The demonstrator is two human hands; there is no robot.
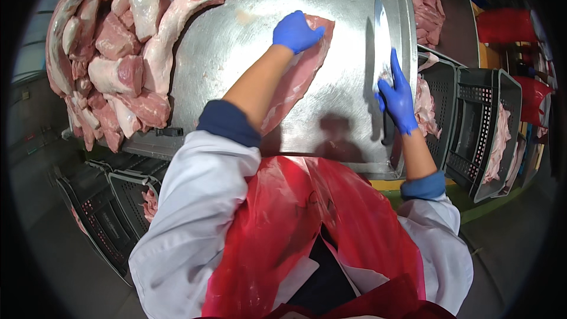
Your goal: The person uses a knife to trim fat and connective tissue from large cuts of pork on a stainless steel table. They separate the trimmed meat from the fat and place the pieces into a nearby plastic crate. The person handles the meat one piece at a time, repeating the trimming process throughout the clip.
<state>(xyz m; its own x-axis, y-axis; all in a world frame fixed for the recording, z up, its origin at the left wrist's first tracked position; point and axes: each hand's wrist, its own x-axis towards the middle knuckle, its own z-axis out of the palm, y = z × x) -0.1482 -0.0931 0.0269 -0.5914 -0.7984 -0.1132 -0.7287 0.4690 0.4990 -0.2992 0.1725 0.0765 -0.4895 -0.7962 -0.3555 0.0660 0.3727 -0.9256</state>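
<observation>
My left hand (297,32), in a blue glove, is closed on the far end of a long flat piece of raw meat (300,77). The meat slants across the metal table toward me, and my left forearm hides part of it. To the right, my right hand (398,99), also gloved in blue, grips a long knife (382,29) around the top of its dark handle. The index finger stretches forward beside the blade, which points away from me. A shadow falls just left of the blade, apart from the meat.
A heap of raw meat cuts (118,53) covers the left of the metal tray table (236,47). Its raised rim (407,18) runs along the right. Beyond stand a metal bin (458,18) with meat slices and dark perforated crates (475,124). More crates (112,224) sit lower left.
</observation>
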